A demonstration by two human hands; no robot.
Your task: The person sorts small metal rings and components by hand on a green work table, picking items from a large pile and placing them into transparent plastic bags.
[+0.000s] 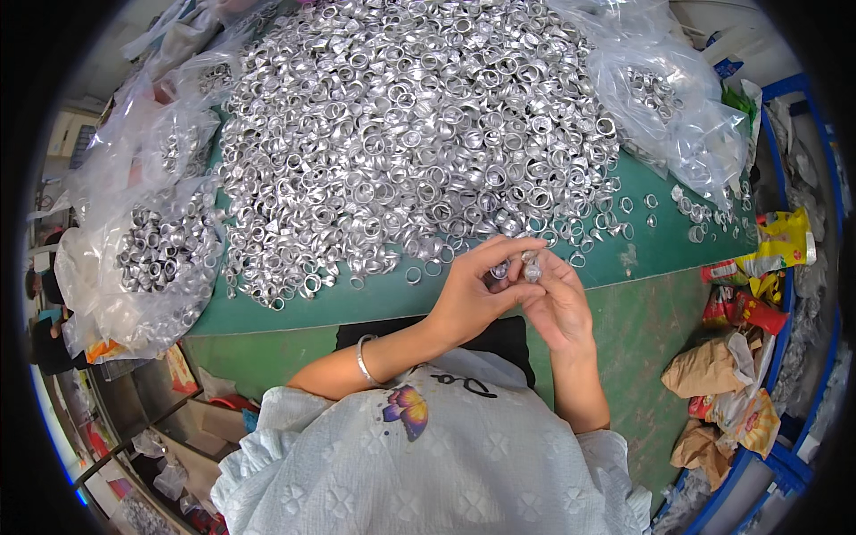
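Note:
A big heap of small silver metal rings covers the far half of the green table. Just in front of the heap, my left hand and my right hand meet over the table's near edge. Between their fingertips they pinch small silver ring pieces; each hand appears to hold one, pressed close together. A silver bangle circles my left wrist. Loose rings lie scattered on the green top right beside my fingers.
Clear plastic bags of the same rings sit at the left and the far right. Crumpled snack wrappers and brown paper bags pile up at the right edge beside a blue frame. Boxes stand on the floor at lower left.

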